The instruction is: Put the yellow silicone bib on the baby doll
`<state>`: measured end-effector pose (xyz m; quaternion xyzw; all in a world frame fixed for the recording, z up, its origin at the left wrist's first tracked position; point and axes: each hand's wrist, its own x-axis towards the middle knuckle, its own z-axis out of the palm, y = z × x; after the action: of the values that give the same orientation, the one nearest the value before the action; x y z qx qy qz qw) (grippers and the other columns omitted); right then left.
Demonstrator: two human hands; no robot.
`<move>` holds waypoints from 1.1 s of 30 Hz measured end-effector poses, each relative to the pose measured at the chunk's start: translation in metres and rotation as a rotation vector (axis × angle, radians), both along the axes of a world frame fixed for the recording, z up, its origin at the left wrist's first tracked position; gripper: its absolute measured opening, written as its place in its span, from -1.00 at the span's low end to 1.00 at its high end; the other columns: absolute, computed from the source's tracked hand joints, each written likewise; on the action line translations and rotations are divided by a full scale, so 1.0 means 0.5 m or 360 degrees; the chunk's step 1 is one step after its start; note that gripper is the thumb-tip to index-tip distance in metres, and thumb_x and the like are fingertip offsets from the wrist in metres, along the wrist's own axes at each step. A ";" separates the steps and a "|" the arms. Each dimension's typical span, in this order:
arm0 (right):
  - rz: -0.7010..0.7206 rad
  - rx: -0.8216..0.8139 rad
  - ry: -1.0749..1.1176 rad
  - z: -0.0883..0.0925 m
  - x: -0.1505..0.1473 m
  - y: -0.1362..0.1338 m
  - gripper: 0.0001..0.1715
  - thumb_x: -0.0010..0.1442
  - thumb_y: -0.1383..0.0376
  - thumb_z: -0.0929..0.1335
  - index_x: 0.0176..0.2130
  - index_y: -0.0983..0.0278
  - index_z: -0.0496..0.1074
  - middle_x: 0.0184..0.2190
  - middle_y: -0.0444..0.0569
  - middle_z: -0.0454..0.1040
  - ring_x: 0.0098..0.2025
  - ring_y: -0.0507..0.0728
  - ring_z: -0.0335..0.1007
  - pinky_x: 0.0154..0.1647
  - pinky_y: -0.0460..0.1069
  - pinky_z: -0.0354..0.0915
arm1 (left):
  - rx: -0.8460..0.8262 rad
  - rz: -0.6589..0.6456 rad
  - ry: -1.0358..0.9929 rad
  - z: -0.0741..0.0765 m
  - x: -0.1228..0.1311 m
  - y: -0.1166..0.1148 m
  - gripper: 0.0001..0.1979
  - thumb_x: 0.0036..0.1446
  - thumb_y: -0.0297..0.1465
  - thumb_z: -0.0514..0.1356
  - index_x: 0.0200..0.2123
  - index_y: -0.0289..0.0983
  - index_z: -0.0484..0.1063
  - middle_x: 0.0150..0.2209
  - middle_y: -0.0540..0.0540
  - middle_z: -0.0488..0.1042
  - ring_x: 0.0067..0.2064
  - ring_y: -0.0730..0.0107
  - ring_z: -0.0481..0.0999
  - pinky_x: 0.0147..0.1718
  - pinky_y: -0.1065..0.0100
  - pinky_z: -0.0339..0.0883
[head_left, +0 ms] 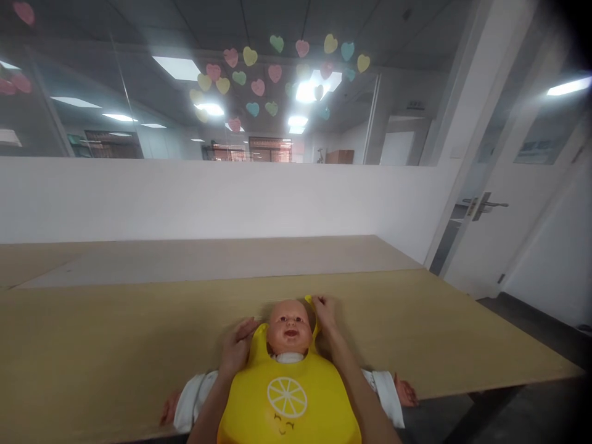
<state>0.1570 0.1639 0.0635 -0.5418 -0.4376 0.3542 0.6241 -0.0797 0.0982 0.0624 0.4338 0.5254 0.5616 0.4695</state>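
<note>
A baby doll [290, 324] lies on its back on the table, face up, with white sleeves spread to both sides. A yellow bib [324, 394] with a white lemon slice and a small smiling face covers its chest. Beside the doll's head, my left hand [239, 344] has its fingers bent on the bib's left shoulder strap; the thumb is hidden. My right hand [324, 312] pinches the end of the other strap [308, 299], raised next to the head on the right. Part of that strap runs down along the doll's neck.
The wooden table [139, 333] reaches out to both sides, with a paler panel [222, 259] along its back. Behind it stands a white wall [208, 197] under a window with paper hearts [275, 74]. A door [504, 209] is on the right.
</note>
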 end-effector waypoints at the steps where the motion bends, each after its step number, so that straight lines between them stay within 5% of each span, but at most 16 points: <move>1: 0.0000 0.0044 0.0050 0.001 -0.001 0.002 -0.70 -0.07 0.08 0.35 -0.58 0.23 0.26 -0.62 -0.14 0.30 -0.49 0.07 0.23 -0.49 -0.04 0.19 | 0.0001 0.0031 0.0041 0.006 0.001 -0.004 -0.54 -0.35 -0.26 0.28 -0.26 -0.29 0.51 -0.04 -0.33 0.57 0.08 -0.10 0.50 0.13 0.02 0.29; 7: 0.0036 0.0218 0.0324 0.027 0.004 0.013 -0.54 -0.21 0.06 0.45 -0.32 0.27 0.40 -0.42 -0.07 0.46 -0.36 0.10 0.38 -0.32 -0.02 0.33 | -0.0090 -0.0041 0.0273 0.036 0.004 -0.023 -0.47 -0.29 -0.19 0.31 -0.18 -0.31 0.47 -0.21 -0.27 0.63 -0.10 -0.04 0.59 -0.12 0.11 0.43; 14: 0.0439 0.0269 0.0324 0.111 0.042 -0.045 -0.40 -0.22 -0.05 0.51 -0.28 0.28 0.47 -0.39 -0.03 0.51 -0.44 0.07 0.36 -0.48 -0.05 0.28 | 0.0035 -0.0005 0.0154 0.075 0.002 -0.036 -0.42 -0.30 -0.09 0.38 -0.21 -0.30 0.45 -0.22 -0.23 0.63 -0.14 0.02 0.59 -0.21 0.20 0.45; 18: 0.0846 0.0312 0.0092 0.156 0.032 -0.115 -0.54 -0.07 -0.02 0.50 -0.36 0.28 0.45 -0.40 -0.06 0.51 -0.42 0.05 0.39 -0.40 -0.06 0.29 | 0.0145 -0.0164 0.0157 0.124 0.020 -0.063 -0.50 -0.21 -0.06 0.37 -0.23 -0.25 0.50 -0.24 -0.16 0.64 -0.16 0.06 0.60 -0.23 0.23 0.46; 22: 0.1367 0.0543 -0.0291 0.207 0.007 -0.198 -0.77 0.10 0.15 0.44 -0.40 0.28 0.46 -0.10 0.00 0.49 -0.05 0.12 0.42 -0.10 -0.03 0.31 | 0.0355 -0.0553 0.0372 0.171 0.052 -0.100 -0.70 -0.01 -0.17 0.31 -0.24 -0.20 0.54 -0.21 -0.12 0.63 -0.14 0.15 0.59 -0.17 0.27 0.45; 25: 0.1271 0.0461 -0.0851 0.247 0.009 -0.248 -0.95 0.15 0.32 0.38 -0.35 0.25 0.48 -0.23 -0.08 0.53 -0.20 0.05 0.43 -0.21 -0.08 0.25 | 0.0427 -0.0765 0.0489 0.196 0.081 -0.125 -0.74 0.07 -0.21 0.26 -0.18 -0.17 0.50 -0.22 -0.08 0.62 -0.15 0.23 0.59 -0.15 0.28 0.47; 28: 0.1057 0.0316 -0.1319 0.277 0.034 -0.277 -0.89 0.16 0.37 0.35 -0.30 0.23 0.50 -0.35 -0.11 0.55 -0.33 0.04 0.40 -0.33 -0.10 0.17 | 0.0476 -0.0657 0.0677 0.208 0.113 -0.132 -0.74 0.11 -0.19 0.23 -0.14 -0.13 0.45 -0.22 -0.04 0.61 -0.12 0.27 0.58 -0.11 0.30 0.47; 33: 0.0975 0.0369 -0.1646 0.304 0.096 -0.290 -0.87 0.18 0.35 0.35 -0.25 0.23 0.51 -0.29 -0.08 0.57 -0.27 0.07 0.44 -0.31 -0.10 0.16 | 0.0748 -0.0538 0.0894 0.195 0.148 -0.129 -0.72 0.16 -0.15 0.17 -0.10 -0.11 0.43 -0.13 -0.06 0.59 -0.08 0.25 0.58 -0.06 0.23 0.48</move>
<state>0.2052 0.0190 0.2155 -0.4217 -0.8554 0.1588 0.2555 -0.0056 0.0338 0.1601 0.7463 0.4119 0.4407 0.2814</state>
